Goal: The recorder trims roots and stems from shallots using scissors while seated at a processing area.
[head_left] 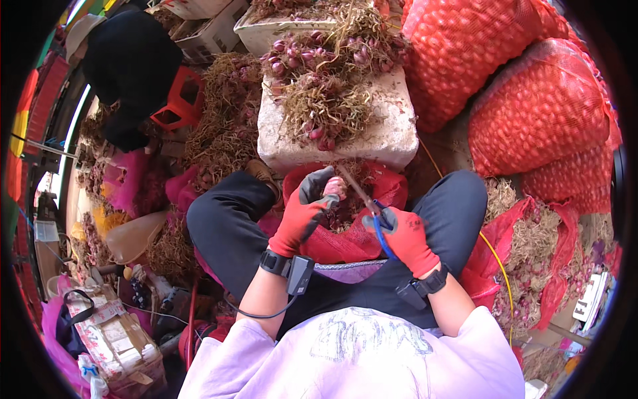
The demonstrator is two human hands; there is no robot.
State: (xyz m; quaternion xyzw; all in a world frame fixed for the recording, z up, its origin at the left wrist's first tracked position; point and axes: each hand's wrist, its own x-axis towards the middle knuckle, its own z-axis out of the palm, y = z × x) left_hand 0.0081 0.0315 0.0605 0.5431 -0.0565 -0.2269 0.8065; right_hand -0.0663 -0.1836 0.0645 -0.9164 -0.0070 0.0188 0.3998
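My left hand, in a red glove with dark grey fingertips, is closed around a pinkish shallot held above my lap. In the same kind of glove, my right hand grips scissors with blue handles. Their blades point up and away, just right of the shallot; whether they touch it I cannot tell. Beneath both hands an open red mesh bag lies between my knees. Beyond it, bunches of purple shallots with dry stalks rest on a white foam box.
Full red mesh sacks are stacked at the far right. Dry trimmings spill from a red bag at the right. At the left are heaped dry stalks, a red stool, a person in black and a taped carton.
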